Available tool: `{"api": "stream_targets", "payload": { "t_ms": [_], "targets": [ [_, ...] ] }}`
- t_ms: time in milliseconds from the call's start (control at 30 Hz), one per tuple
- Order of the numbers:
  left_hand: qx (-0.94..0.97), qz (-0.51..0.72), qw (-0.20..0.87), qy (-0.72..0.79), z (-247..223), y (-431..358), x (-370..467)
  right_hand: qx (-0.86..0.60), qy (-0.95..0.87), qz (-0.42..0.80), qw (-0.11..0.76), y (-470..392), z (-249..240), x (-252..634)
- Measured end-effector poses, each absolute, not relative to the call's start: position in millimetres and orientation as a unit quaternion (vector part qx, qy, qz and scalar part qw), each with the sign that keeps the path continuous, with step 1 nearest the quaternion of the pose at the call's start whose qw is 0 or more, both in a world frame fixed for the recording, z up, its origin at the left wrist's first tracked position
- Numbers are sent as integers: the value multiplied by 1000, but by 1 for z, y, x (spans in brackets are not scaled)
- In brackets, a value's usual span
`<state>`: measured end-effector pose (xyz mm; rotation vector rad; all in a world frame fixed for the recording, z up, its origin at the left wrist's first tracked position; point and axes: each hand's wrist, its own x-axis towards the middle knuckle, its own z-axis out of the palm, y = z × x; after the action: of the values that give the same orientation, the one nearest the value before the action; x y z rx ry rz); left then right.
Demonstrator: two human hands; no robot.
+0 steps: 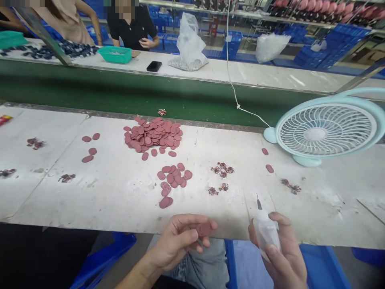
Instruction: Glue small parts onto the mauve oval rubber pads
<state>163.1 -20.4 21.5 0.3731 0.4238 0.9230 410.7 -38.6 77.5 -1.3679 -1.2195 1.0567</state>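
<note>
Near the table's front edge, my left hand (183,240) pinches a dark red oval piece (205,229) between thumb and fingers; small dark dots show on its face. To its right, my right hand (284,251) grips a translucent white bottle (266,230) whose thin needle tip points up. A small group of red ovals (174,176) lies beyond my left hand, with a large heap of the same ovals (153,134) behind it. Small clusters of dark red and metallic parts (222,169) rest on the white table (105,196) to the right of the ovals.
A light blue fan (326,128) stands at the right, its white cord running up. Beyond the green belt (120,92), the far bench holds a plastic bag (190,46), a phone (154,66) and a teal tray (114,54). Two people are behind that bench.
</note>
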Motion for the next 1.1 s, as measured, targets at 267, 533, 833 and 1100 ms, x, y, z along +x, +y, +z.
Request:
{"api": "stream_targets", "payload": {
  "t_ms": [267,533,833,1100],
  "targets": [
    [73,439,873,198,20,-36,180,-385,-202,658,614,-27,90,377],
    [49,444,871,205,26,-47,186,-488,-327,577,568,-41,81,339],
    [46,450,863,227,32,-46,183,-550,-457,358,601,-50,75,317],
    [52,470,852,226,34,-43,183,-549,-473,312,615,-51,69,310]
  ]
}}
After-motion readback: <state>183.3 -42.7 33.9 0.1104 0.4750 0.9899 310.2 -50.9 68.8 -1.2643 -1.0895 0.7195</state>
